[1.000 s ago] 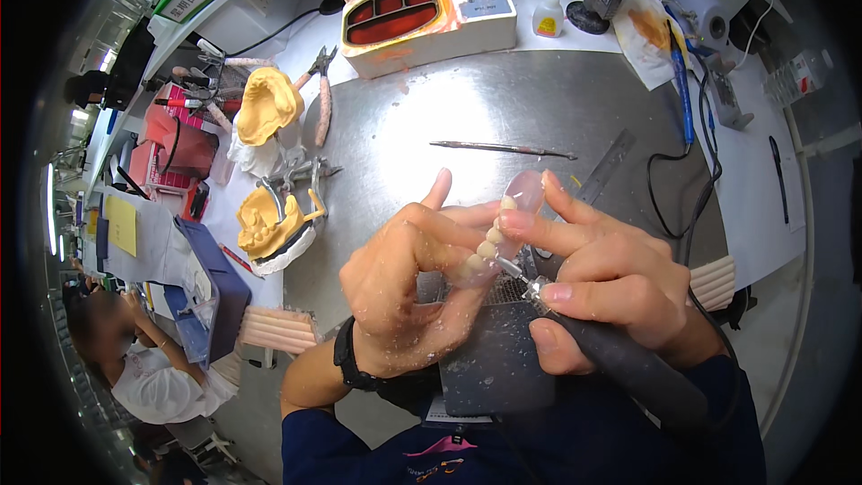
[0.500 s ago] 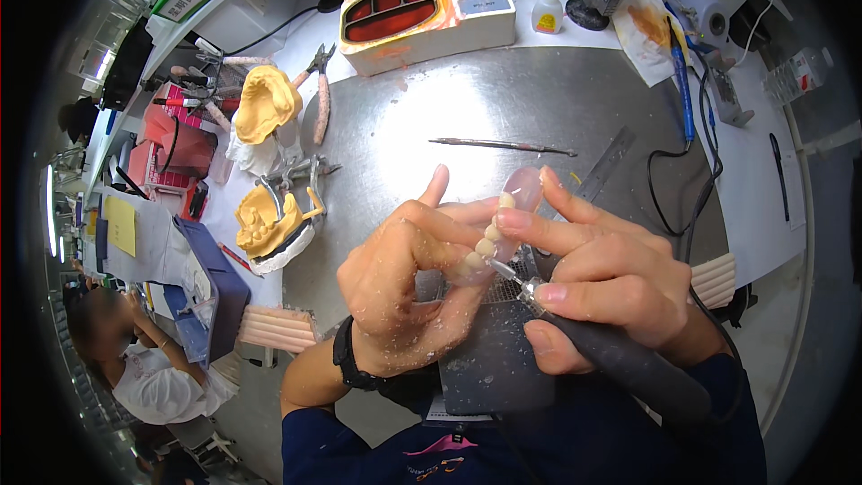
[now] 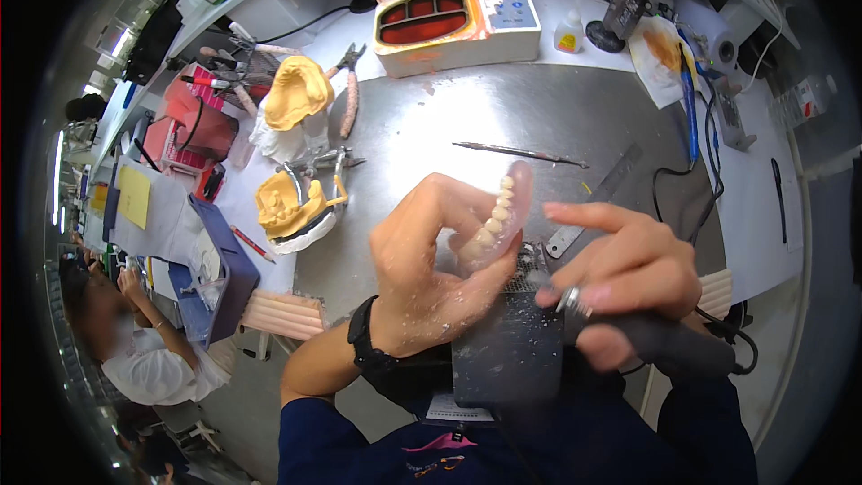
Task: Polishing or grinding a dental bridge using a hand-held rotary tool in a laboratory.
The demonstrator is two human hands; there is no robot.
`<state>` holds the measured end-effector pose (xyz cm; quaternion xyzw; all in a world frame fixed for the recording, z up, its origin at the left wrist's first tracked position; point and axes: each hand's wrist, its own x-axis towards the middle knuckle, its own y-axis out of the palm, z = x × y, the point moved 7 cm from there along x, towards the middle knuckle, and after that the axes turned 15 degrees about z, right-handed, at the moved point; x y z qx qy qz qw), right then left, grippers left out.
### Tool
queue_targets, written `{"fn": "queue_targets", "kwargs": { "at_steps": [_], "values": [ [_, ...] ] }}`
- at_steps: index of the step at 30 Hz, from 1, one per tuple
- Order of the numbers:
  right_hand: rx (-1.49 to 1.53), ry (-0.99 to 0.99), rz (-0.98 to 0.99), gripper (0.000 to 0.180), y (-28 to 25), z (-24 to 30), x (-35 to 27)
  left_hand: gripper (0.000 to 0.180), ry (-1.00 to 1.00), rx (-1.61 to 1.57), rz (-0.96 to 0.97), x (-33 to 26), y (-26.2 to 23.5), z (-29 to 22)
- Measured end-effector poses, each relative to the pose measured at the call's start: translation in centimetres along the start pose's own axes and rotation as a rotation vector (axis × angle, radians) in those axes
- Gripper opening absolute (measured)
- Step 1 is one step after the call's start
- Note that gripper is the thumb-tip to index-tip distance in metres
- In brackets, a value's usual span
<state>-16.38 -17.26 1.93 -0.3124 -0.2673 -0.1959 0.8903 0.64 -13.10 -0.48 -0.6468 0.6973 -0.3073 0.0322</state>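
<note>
A pink denture [image 3: 518, 216] with a row of cream teeth stands tilted in my left hand [image 3: 417, 274], gripped between bent fingers and thumb. White dust specks that hand. My right hand [image 3: 633, 260] wraps round a dark rotary handpiece [image 3: 678, 341] with a metal collar; its tip is smeared by motion and lies apart from the denture. The right index finger stretches out toward the denture without touching it. Below both hands, a dark bench block [image 3: 507, 355] carries a mesh grille [image 3: 530, 274] and scattered dust.
Beyond my hands lie a metal carving tool [image 3: 521, 154] and a steel ruler [image 3: 597, 198]. Plaster jaw models [image 3: 296, 94] and pliers [image 3: 350, 94] are at left. A wax heater [image 3: 431, 58], dropper bottle [image 3: 568, 33] and blue corded pen [image 3: 690, 112] stand behind. A person [image 3: 148, 355] sits at far left.
My right hand has drawn back to the right, taking the handpiece tip off the denture. The denture has turned more upright in my left hand. The whole view has shifted slightly.
</note>
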Motion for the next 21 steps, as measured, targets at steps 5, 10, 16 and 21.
{"fn": "queue_targets", "kwargs": {
  "at_steps": [5,10,16,21],
  "values": [
    [0.249,0.102,-0.377,0.035,0.4,-2.4,-0.9,0.033,-0.070,-0.293,0.138,1.1,0.9,1.4],
    [0.377,-0.026,-0.450,0.032,-0.5,-1.9,-0.9,0.063,-0.074,-1.031,0.382,1.2,2.9,0.7],
    [0.281,0.228,-0.359,0.020,-5.1,-1.9,-1.9,0.061,-0.169,-0.943,0.304,1.8,1.6,2.1],
    [0.391,0.394,-0.871,0.029,-13.0,3.9,-7.3,0.064,0.018,-0.904,0.288,2.2,-0.2,1.1]
  ]
}}
